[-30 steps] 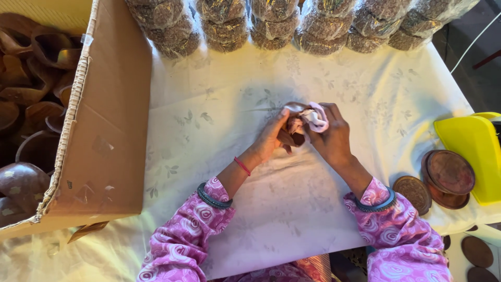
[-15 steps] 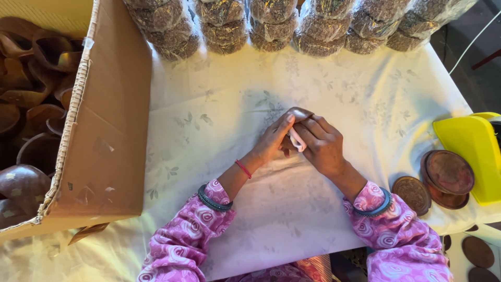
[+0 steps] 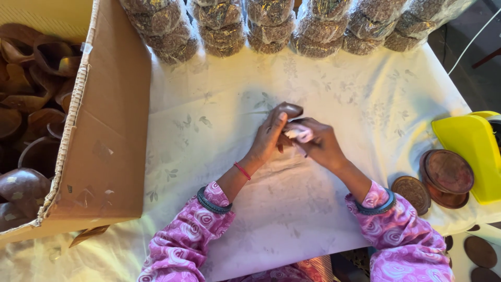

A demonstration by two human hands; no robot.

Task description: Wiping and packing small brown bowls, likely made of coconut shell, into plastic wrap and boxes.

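At the desk's centre, the left hand grips a small dark-brown rounded wooden piece; the right hand clasps a crumpled white cloth against it. A brown cardboard box occupies the left edge. Plastic-wrapped stacks line the far edge.

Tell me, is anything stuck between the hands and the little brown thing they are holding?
Partly. The left hand touches the small dark brown rounded piece directly. The right hand presses a small white cloth between its fingers and the piece. Nothing else stands between them.
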